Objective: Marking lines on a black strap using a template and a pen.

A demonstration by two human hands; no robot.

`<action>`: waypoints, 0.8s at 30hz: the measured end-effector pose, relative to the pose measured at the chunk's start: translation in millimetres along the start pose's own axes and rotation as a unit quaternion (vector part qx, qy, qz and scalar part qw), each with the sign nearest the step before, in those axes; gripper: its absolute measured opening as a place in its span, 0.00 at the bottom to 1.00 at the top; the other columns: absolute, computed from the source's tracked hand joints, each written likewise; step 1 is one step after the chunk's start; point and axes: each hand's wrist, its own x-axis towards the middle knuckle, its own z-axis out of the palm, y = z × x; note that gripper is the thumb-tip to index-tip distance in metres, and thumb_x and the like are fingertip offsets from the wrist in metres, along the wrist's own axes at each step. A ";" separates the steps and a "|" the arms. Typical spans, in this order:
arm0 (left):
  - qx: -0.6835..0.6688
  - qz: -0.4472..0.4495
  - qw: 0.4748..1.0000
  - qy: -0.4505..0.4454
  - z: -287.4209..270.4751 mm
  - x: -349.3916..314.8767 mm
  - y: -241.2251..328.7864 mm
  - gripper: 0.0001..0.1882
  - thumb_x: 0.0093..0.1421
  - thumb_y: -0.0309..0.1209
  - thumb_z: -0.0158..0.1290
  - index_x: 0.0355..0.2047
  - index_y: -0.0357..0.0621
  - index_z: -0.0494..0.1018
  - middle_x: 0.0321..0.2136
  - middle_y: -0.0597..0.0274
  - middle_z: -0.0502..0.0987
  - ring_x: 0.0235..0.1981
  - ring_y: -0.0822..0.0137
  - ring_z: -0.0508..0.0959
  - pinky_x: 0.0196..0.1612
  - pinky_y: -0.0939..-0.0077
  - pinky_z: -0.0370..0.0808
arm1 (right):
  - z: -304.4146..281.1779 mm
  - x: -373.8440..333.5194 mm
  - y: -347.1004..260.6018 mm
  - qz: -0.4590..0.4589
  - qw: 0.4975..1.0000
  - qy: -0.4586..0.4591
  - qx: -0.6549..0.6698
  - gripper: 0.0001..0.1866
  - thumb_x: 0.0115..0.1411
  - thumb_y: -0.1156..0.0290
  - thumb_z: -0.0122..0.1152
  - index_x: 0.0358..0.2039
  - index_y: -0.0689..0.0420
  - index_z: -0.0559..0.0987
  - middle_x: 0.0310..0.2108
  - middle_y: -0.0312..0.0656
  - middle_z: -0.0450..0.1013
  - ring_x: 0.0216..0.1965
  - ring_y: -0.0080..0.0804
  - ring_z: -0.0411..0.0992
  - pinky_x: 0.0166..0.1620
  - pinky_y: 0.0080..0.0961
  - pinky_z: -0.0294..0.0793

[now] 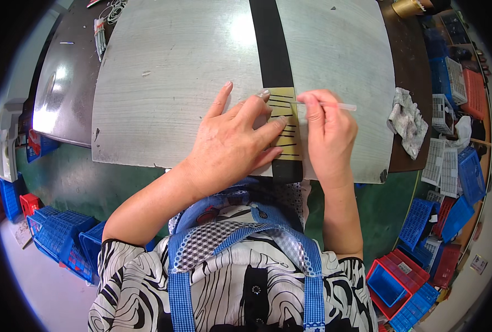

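Note:
A yellow strip (284, 136) marked with several short dark lines lies across a long black band (272, 50) on the pale board. My left hand (229, 133) is spread over it from the left, with some fingertips pressing on the yellow strip and one finger stretched out on the board. My right hand (331, 133) pinches a thin tool with a translucent whitish shaft (343, 105). Its fine tip reaches the strip's right part near the upper dark lines. What exactly the tip touches is too small to tell.
The pale wood-grain board (174, 66) sits on a dark table (68, 105). A crumpled grey cloth (408, 122) lies at its right. Tied cords (99, 36) are at the far left, a gold-coloured roll (407, 8) at the far right. Plastic baskets (63, 235) stand on both sides.

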 end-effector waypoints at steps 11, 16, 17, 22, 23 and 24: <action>-0.009 0.004 1.000 0.001 0.3 0.1 1.2 0.22 0.54 0.41 0.67 0.49 0.56 0.77 0.49 0.64 0.73 0.61 0.63 0.74 0.70 0.37 0.58 | -0.8 11.8 -1.8 0.011 0.999 -0.016 -0.030 0.07 0.68 0.72 0.60 0.34 0.60 0.80 0.30 0.46 0.77 0.30 0.46 0.76 0.36 0.37 0.74; 0.000 0.029 1.000 0.004 -0.9 3.2 2.1 0.21 0.54 0.40 0.67 0.47 0.54 0.76 0.57 0.63 0.72 0.62 0.63 0.74 0.70 0.38 0.58 | 22.4 18.9 -6.8 -0.042 0.995 -0.051 0.076 0.07 0.68 0.72 0.59 0.33 0.60 0.80 0.30 0.46 0.76 0.30 0.46 0.75 0.36 0.37 0.74; 0.007 0.031 0.999 0.002 -2.5 3.6 2.7 0.20 0.54 0.40 0.66 0.47 0.54 0.76 0.58 0.64 0.73 0.61 0.63 0.74 0.70 0.38 0.60 | 20.7 19.2 -5.8 -0.042 0.995 -0.051 0.077 0.07 0.68 0.72 0.59 0.33 0.60 0.80 0.30 0.46 0.76 0.30 0.46 0.75 0.36 0.37 0.74; 0.062 0.062 0.996 0.004 -8.8 13.8 -1.0 0.17 0.55 0.36 0.62 0.45 0.53 0.76 0.55 0.63 0.75 0.60 0.63 0.75 0.68 0.40 0.63 | -5.5 19.5 4.2 0.032 0.999 -0.041 -0.014 0.08 0.69 0.71 0.59 0.34 0.61 0.80 0.31 0.46 0.77 0.31 0.45 0.76 0.37 0.38 0.75; 0.063 0.083 0.992 -0.073 -18.1 26.6 -2.1 0.16 0.54 0.35 0.61 0.44 0.54 0.76 0.53 0.61 0.76 0.59 0.63 0.76 0.67 0.41 0.65 | -9.3 18.8 5.9 0.035 0.998 -0.040 -0.018 0.08 0.69 0.71 0.59 0.34 0.61 0.80 0.31 0.46 0.77 0.31 0.45 0.76 0.37 0.38 0.75; 0.064 0.103 0.981 -0.151 -28.5 41.4 -3.1 0.16 0.54 0.34 0.60 0.44 0.54 0.76 0.52 0.60 0.77 0.59 0.63 0.76 0.66 0.42 0.66 | -12.6 17.9 7.2 0.071 0.997 -0.041 -0.005 0.08 0.70 0.71 0.58 0.36 0.60 0.81 0.31 0.46 0.78 0.31 0.41 0.77 0.38 0.38 0.75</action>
